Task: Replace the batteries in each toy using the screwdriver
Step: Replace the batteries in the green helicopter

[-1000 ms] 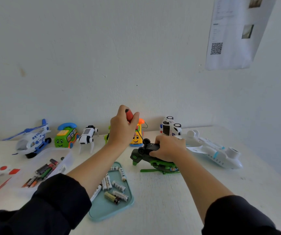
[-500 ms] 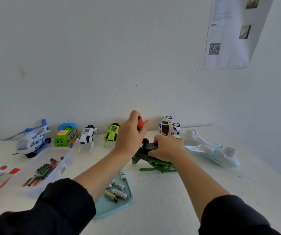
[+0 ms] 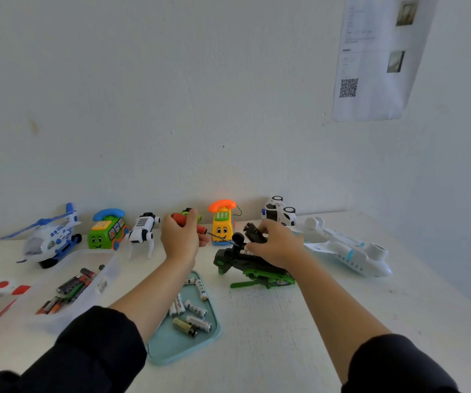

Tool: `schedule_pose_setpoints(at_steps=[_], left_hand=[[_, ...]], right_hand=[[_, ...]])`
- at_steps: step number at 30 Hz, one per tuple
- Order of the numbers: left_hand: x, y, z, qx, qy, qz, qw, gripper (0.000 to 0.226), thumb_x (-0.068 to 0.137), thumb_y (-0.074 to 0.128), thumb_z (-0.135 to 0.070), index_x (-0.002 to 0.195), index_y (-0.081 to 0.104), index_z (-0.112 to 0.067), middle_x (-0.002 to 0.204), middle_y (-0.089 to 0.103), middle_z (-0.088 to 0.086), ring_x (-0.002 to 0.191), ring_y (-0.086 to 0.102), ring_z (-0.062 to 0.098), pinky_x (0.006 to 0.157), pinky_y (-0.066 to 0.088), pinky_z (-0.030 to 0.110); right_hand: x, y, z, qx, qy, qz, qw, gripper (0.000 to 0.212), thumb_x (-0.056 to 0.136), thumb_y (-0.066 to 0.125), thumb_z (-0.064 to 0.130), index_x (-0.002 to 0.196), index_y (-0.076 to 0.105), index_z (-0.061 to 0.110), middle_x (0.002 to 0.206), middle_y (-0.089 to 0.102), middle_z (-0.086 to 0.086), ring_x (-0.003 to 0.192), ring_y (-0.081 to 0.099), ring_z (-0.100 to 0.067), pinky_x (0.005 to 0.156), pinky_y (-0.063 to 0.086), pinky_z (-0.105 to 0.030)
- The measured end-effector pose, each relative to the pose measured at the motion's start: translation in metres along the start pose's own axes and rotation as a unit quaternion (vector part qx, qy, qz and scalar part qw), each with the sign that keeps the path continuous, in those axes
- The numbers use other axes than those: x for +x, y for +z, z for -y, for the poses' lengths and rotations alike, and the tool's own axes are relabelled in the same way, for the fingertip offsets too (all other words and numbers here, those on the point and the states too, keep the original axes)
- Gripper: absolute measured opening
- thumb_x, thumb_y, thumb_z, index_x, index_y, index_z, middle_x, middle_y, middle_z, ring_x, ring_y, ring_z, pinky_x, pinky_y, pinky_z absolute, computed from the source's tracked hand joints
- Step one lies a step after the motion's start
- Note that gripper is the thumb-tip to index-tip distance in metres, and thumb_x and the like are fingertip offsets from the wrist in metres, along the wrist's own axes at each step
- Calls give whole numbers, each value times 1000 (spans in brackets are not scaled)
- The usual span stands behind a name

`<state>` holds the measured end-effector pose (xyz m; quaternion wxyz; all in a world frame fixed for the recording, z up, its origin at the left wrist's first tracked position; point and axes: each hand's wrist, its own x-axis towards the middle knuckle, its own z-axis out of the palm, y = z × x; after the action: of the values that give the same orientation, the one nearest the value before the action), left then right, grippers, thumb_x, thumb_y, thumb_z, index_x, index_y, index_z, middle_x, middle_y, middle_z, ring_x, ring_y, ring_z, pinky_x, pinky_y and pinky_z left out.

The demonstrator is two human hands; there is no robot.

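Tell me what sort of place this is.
Probably a plain indoor work table set up for a toy battery job: a row of toys like the yellow phone toy, a teal tray of batteries, a QR-coded sheet on the wall.

Green-and-black toy helicopter [image 3: 252,269] lying overturned on the white table, wheels up. Red-handled screwdriver [image 3: 197,228] held nearly level, its dark shaft pointing right toward the helicopter's underside. White batteries [image 3: 197,307] lie loose on a pale blue tray [image 3: 172,347] in front.
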<state>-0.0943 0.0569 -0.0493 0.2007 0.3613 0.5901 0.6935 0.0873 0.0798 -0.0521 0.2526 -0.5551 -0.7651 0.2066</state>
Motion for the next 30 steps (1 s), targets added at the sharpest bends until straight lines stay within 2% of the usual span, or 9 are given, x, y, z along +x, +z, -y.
schedule_pose_setpoints(at_steps=[2,5,8,11,15,18,22,26,30], left_hand=[[-3,0,-6,22,44,25,999,26,93,56,-25,78,38,-15,63,60,10,35,54,15,38,47,26],[-8,1,-12,61,108,52,991,22,93,57,-24,83,41,-12,64,62,10,36,56,14,40,48,29],[-12,1,-13,69,140,64,986,20,93,57,-22,88,41,-9,64,61,8,37,55,11,39,47,25],[-17,2,-14,72,176,62,980,21,93,57,-23,81,39,-19,61,59,5,38,55,10,40,47,28],[-17,4,-14,91,216,58,970,28,93,57,-23,76,35,-27,64,56,12,40,57,15,41,49,38],[-15,7,-12,119,257,67,957,25,91,58,-26,79,37,-22,64,53,16,49,61,27,42,50,47],[-15,11,-10,154,282,89,943,24,91,57,-29,84,39,-15,64,54,19,52,59,32,45,50,49],[-15,13,-13,126,187,71,972,23,93,55,-27,81,39,-17,69,59,19,47,60,27,45,53,42],[0,4,3,-2,-101,0,995,19,97,51,-21,83,47,-9,67,59,12,32,53,9,34,44,21]], right_hand=[[-7,0,-5,74,16,-74,994,28,81,62,32,107,53,29,100,58,8,99,54,-19,96,39,-42],[-21,11,-20,164,40,-138,976,17,78,63,34,93,57,29,92,60,10,90,57,-17,90,44,-41],[-34,25,-32,196,-1,-130,972,21,77,68,39,91,58,27,96,55,6,92,55,-16,79,50,-33],[-35,26,-34,172,-22,-124,977,23,81,69,34,95,54,25,105,51,3,100,47,-15,79,41,-22],[-34,27,-33,164,-18,-113,980,24,81,69,31,97,52,25,113,49,0,112,41,-18,87,39,-24],[-34,27,-32,158,-14,-108,981,26,82,69,30,102,53,22,116,49,-1,115,39,-18,89,38,-23],[-34,25,-31,150,-12,-100,984,25,83,68,30,99,50,25,114,47,1,115,40,-18,91,39,-25],[-34,23,-32,152,-16,-94,984,24,83,68,29,95,47,25,108,44,3,114,41,-19,90,39,-25],[-34,22,-34,169,-13,-97,981,22,83,68,27,94,49,24,107,47,1,111,43,-19,88,39,-24]])
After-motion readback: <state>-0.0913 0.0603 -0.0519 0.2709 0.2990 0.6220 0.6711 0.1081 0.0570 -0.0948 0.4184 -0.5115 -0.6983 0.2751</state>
